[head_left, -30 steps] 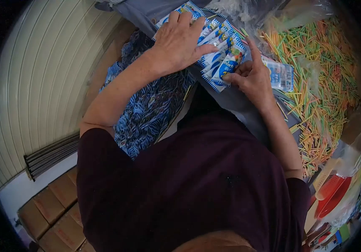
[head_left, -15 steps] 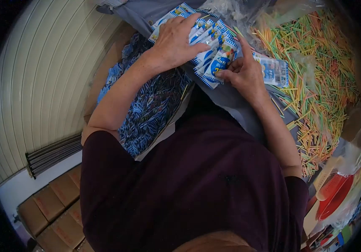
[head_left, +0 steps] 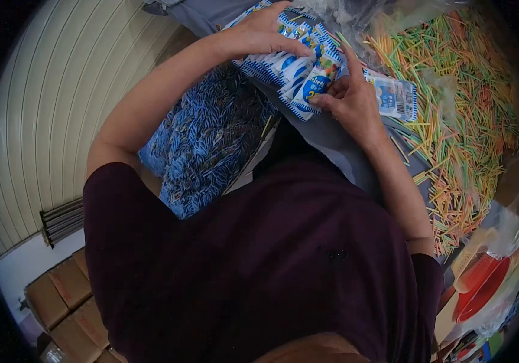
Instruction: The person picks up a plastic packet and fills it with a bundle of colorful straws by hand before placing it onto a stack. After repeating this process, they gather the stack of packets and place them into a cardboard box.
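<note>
A row of overlapping blue-and-white packets (head_left: 289,65) lies on the grey cloth (head_left: 326,136) at the top middle. My left hand (head_left: 260,35) reaches across the far left of the row, thumb stretched out over the packets and fingers spread, partly cut off by the upper edge. At the row's right end, my right hand (head_left: 354,104) has its thumb and bent fingers at the edge of the front packet (head_left: 318,81), with the index finger extended along its side. Another packet (head_left: 396,98), barcode showing, lies just right of that hand.
Many thin coloured sticks (head_left: 453,121) are heaped at right, with clear plastic film (head_left: 516,206) around them. Blue packets fill a container (head_left: 205,139) at left. Cardboard boxes (head_left: 69,287) stand lower left; a red scoop-like thing (head_left: 483,287) lies lower right.
My left hand has moved up and slightly right across the packets, and its elbow has swung out to the left. My right hand stays nearly in place at the front packet.
</note>
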Action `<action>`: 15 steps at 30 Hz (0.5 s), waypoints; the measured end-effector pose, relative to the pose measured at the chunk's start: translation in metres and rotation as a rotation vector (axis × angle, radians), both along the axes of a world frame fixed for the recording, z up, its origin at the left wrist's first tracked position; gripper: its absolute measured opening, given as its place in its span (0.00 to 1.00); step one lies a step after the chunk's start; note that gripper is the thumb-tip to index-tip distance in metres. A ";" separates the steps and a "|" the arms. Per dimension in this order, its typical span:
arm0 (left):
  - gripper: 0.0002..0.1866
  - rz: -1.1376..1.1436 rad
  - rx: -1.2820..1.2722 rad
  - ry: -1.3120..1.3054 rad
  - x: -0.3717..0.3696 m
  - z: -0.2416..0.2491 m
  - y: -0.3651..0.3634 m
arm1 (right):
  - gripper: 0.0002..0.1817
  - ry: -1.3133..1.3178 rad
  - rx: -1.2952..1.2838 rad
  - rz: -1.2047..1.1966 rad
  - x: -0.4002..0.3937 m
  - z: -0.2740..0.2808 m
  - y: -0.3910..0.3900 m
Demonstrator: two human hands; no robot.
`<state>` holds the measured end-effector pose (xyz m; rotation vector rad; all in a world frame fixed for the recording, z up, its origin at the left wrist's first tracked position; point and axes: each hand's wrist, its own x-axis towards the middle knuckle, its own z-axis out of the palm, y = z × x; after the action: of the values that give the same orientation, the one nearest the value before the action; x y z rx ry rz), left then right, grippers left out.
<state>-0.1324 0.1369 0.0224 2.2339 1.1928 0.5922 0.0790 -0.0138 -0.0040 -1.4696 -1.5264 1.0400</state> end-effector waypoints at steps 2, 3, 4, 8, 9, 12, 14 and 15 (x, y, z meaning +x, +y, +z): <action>0.43 -0.005 -0.022 -0.019 0.007 -0.004 0.001 | 0.58 -0.001 0.007 0.006 0.000 -0.001 0.000; 0.43 -0.010 -0.033 -0.029 0.007 -0.002 -0.005 | 0.58 -0.002 0.015 0.006 0.000 -0.001 0.000; 0.43 -0.016 -0.043 -0.038 0.013 -0.002 -0.010 | 0.58 -0.002 0.015 0.006 0.001 0.000 0.000; 0.44 -0.045 -0.086 -0.068 0.014 0.004 -0.027 | 0.58 0.002 -0.012 0.010 0.001 0.002 -0.001; 0.44 -0.054 -0.096 -0.075 0.013 0.006 -0.029 | 0.59 0.020 -0.017 0.014 0.001 0.002 0.000; 0.44 -0.080 -0.133 -0.098 0.008 0.008 -0.031 | 0.60 0.026 0.005 0.012 0.001 -0.002 -0.001; 0.44 -0.089 -0.156 -0.115 0.008 0.008 -0.033 | 0.60 0.033 0.028 0.008 0.001 -0.006 -0.002; 0.44 -0.094 -0.167 -0.125 0.009 0.008 -0.035 | 0.61 0.038 0.052 0.004 0.000 -0.007 -0.003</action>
<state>-0.1237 0.1014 0.0307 2.0690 1.0299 0.5640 0.0794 -0.0163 -0.0111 -1.4038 -1.5186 1.0170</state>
